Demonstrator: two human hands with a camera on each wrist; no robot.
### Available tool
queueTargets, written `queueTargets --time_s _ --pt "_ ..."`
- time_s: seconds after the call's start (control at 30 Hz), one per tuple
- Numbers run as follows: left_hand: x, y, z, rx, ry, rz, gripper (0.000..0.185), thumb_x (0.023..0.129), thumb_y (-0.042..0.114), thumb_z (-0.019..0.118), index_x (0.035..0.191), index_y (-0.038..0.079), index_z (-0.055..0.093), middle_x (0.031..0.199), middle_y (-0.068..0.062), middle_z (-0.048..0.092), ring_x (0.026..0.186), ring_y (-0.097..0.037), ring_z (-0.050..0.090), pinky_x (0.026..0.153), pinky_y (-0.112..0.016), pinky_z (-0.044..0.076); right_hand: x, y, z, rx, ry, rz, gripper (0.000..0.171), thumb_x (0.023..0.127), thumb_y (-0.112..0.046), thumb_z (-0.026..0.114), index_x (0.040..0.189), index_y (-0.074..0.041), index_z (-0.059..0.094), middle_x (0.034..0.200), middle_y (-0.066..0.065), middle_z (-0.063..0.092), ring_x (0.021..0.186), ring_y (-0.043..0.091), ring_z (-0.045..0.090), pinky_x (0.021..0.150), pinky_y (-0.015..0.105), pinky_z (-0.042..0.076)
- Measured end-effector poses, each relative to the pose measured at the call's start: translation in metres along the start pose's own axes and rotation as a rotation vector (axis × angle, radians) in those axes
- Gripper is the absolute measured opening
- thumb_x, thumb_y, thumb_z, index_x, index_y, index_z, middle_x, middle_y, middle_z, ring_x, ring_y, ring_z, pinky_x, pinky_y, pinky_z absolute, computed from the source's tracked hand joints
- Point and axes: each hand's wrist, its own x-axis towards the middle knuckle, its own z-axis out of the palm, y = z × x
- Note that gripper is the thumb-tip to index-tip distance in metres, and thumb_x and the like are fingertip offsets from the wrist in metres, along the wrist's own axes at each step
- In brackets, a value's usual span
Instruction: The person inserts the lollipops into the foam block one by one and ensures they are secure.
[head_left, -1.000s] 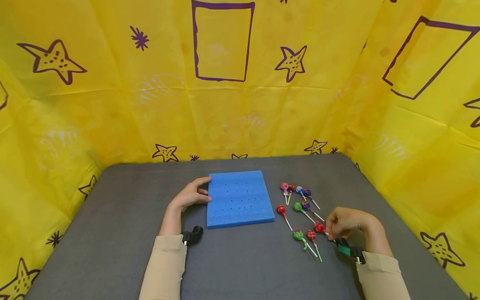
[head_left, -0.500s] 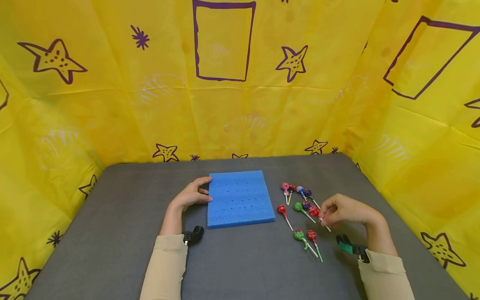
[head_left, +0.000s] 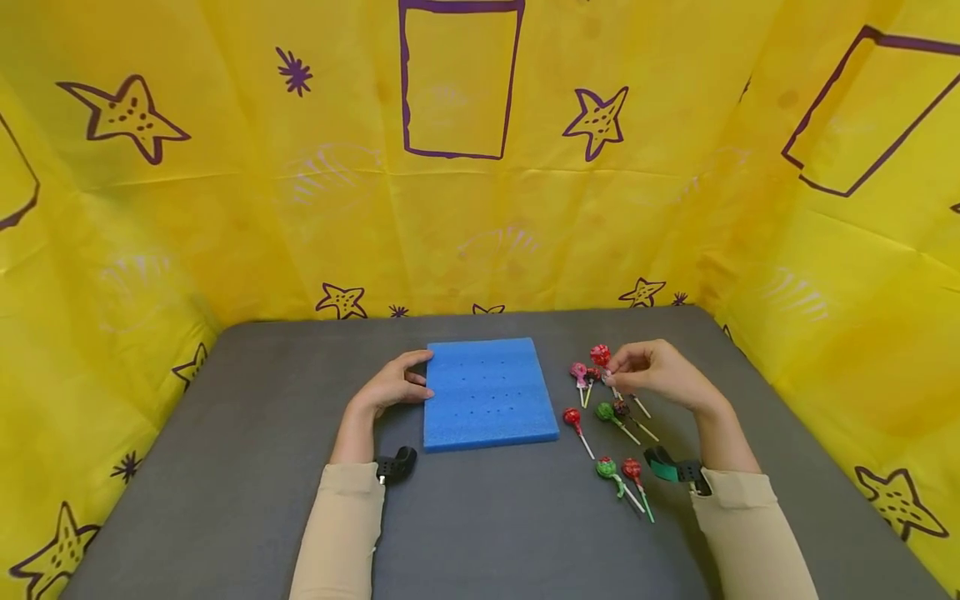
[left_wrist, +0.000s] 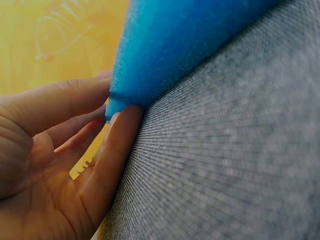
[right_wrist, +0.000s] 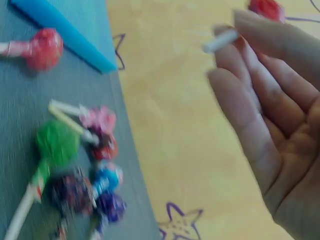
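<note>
A blue foam block (head_left: pixel 487 427) with several small holes in its top lies flat on the grey table. My left hand (head_left: pixel 390 385) rests its extended fingertips along the block's left edge; the left wrist view shows them right against the foam's side (left_wrist: pixel 155 45). Pinched by its white stick between the thumb and fingers of my right hand (head_left: pixel 663 375) is a red lollipop (head_left: pixel 600 355). It is raised, head up, over the far cluster of lollipops. In the right wrist view the stick's end (right_wrist: pixel 220 42) pokes out past the fingertips.
Right of the block lie several wrapped lollipops: a pink one (head_left: pixel 578 371), a red one (head_left: pixel 572 416), a green one (head_left: pixel 605 411), and a nearer green (head_left: pixel 607 468) and red pair (head_left: pixel 632 469). A yellow patterned curtain (head_left: pixel 450 233) surrounds the table (head_left: pixel 480 525).
My right hand has lifted the red lollipop off the near right of the table and carried it away from me, up and leftward. My left hand stays at the block; the head view shifts slightly.
</note>
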Motion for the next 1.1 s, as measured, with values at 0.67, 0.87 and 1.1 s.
queueTargets --time_s 0.67,0.87,1.1 --pt "0.0 0.001 0.0 -0.004 0.026 -0.029 0.077 0.084 0.002 0.074 0.152 0.015 0.039 0.154 -0.015 0.031 0.108 -0.023 0.057 0.081 -0.024 0.056 0.092 -0.031 0.067 0.038 0.361 -0.038 0.023 0.085 -0.022 0.078 0.098 -0.003 0.072 0.092 0.017 0.075 0.076 0.018 0.073 0.07 0.027 0.06" --pt "0.002 0.001 0.001 0.001 0.029 -0.032 0.077 0.084 0.003 0.074 0.152 0.014 0.039 0.152 -0.016 0.034 0.104 -0.02 0.058 0.08 -0.025 0.056 0.112 -0.036 0.087 0.114 0.389 -0.039 0.027 0.084 -0.022 0.078 0.101 -0.001 0.073 0.098 0.021 0.075 0.073 0.007 0.07 0.07 0.021 0.058" --pt "0.002 -0.001 -0.001 -0.01 0.031 -0.038 0.077 0.085 0.003 0.074 0.152 0.014 0.039 0.15 -0.017 0.035 0.102 -0.019 0.06 0.081 -0.025 0.057 0.129 -0.039 0.114 0.165 0.413 -0.019 0.025 0.085 -0.023 0.078 0.101 -0.004 0.072 0.099 0.019 0.076 0.078 0.015 0.074 0.076 0.033 0.061"
